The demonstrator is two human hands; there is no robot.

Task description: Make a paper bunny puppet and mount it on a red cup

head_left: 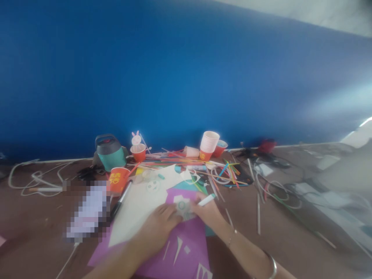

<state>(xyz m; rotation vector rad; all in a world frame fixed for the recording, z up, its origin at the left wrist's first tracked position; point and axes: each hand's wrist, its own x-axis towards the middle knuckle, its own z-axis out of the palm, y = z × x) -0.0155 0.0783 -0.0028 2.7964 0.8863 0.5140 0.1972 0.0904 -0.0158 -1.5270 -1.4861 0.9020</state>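
Note:
My left hand lies on a purple paper sheet, its fingers closed on a small pale cut-out with a green ring. My right hand meets it from the right, pinching the same piece and holding a white marker with a green tip. A white sheet lies under and left of the left hand. The picture is blurred.
Red paper cups, a teal jug, coloured straws, a black pen and cables litter the brown surface below a blue wall. Paper scraps lie on the purple sheet. A pixelated patch sits at left.

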